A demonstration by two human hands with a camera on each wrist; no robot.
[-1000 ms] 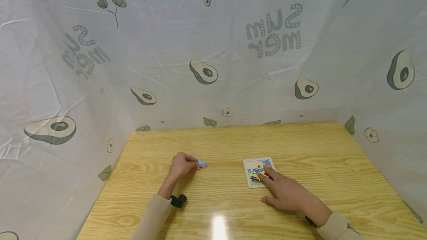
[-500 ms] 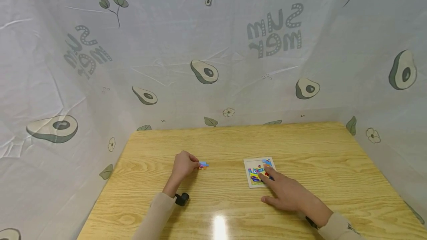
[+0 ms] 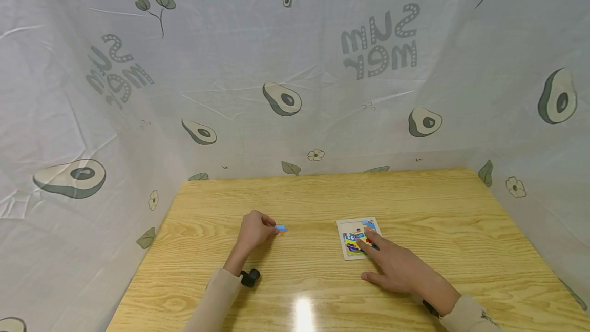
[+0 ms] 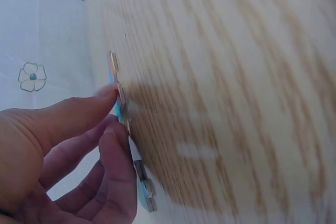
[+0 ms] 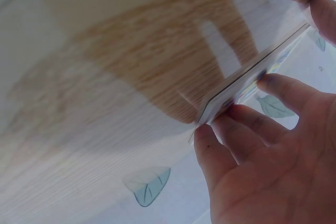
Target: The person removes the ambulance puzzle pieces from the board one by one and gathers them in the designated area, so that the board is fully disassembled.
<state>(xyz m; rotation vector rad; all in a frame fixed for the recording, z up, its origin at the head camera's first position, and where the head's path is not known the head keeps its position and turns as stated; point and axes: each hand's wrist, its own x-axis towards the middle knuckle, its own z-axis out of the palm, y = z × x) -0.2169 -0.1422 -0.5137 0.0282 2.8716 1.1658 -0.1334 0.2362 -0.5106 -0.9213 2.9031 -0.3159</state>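
Fingers (image 4: 116, 150) and thumb of your left hand (image 3: 254, 230) are pinching small puzzle pieces (image 3: 281, 229), nearer the table's (image 3: 313, 201) left edge than its right! Across from it, your right hand (image 3: 397, 266) spreads its straight fingers, tips resting on the puzzle board (image 3: 349, 226), nearer the right edge, your thumb out past its near edge.

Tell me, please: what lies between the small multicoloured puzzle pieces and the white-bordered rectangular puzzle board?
Only bare yellowish wood-grain tabletop lies between the small multicoloured puzzle pieces and the puzzle board, as the head view shows.
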